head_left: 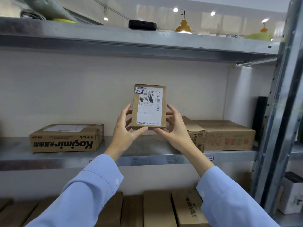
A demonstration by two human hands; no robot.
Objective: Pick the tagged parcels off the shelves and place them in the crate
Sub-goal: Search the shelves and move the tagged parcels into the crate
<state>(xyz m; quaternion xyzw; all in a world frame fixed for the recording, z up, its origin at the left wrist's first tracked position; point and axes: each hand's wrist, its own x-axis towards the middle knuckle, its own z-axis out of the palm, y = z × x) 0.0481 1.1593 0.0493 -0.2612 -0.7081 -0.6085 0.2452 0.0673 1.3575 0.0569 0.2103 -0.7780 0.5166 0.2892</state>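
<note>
A small brown cardboard parcel [148, 107] stands upright in front of the middle shelf [147, 158], above its surface. It bears a white shipping label and a small handwritten tag at its top left corner. My left hand [126, 126] grips its lower left side, thumb under the bottom edge. My right hand [174, 128] grips its lower right side, thumb also under the bottom edge. No crate is in view.
A Kasimir carton [67, 138] lies on the middle shelf at left. Two brown boxes [227, 136] sit at right behind my right hand. Several cartons [157, 208] fill the shelf below. A metal upright [277, 112] stands at right. A black object [142, 25] rests on the top shelf.
</note>
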